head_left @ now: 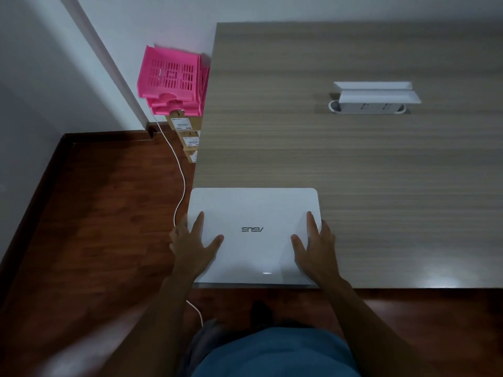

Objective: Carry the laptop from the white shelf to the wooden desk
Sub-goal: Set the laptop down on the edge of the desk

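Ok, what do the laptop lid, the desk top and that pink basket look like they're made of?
The laptop lid: glossy white plastic, likely; it mirrors a light spot. The desk top: wood-grain laminate or veneer, striped, slight sheen. The pink basket: moulded plastic, slotted walls.

left hand (190, 247) grips laptop (253, 206) edge | right hand (315, 248) likewise | thumbs splayed

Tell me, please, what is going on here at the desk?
A person grips a closed white laptop by its sides, left hand on the left edge, right hand on the right. The laptop is over the near left corner of the wooden desk, set down or nearly so. A socket box sits farther back.
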### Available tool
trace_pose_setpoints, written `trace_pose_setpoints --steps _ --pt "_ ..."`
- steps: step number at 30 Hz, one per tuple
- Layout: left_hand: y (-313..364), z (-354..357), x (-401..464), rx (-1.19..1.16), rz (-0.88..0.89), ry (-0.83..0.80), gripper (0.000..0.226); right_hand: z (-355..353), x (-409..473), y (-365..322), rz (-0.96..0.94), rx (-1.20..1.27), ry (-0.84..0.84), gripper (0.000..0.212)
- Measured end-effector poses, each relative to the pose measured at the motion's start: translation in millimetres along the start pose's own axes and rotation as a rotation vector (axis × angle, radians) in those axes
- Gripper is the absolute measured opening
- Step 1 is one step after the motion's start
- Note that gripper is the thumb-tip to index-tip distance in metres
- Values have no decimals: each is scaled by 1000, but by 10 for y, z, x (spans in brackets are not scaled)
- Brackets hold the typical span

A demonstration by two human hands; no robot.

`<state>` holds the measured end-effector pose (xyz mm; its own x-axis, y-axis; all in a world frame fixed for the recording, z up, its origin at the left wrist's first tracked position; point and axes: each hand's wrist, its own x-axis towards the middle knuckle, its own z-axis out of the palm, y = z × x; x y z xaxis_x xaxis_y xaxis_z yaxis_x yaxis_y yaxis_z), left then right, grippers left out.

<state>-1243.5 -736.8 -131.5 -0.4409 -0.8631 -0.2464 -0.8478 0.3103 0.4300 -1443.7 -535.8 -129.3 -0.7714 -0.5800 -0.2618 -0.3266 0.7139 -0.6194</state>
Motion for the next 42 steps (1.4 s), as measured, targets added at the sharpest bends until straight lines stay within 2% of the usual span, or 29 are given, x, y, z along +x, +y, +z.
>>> trace_pose_setpoints --steps 9,19,30,39,42 --pt "1 23 -65 92 31 -33 81 -18 33 -5 -17 -22 13 76" --pt "25 86 -139 192 -10 14 78 30 141 3 -11 -102 3 76" --pt "-5 138 -126 259 25 23 77 84 97 13 -14 -182 41 74" --pt "-20 104 -111 231 16 -29 78 51 75 52 -9 -186 15 75" --pt "-24 62 -93 122 22 -70 79 8 42 7 31 -151 -44 78"
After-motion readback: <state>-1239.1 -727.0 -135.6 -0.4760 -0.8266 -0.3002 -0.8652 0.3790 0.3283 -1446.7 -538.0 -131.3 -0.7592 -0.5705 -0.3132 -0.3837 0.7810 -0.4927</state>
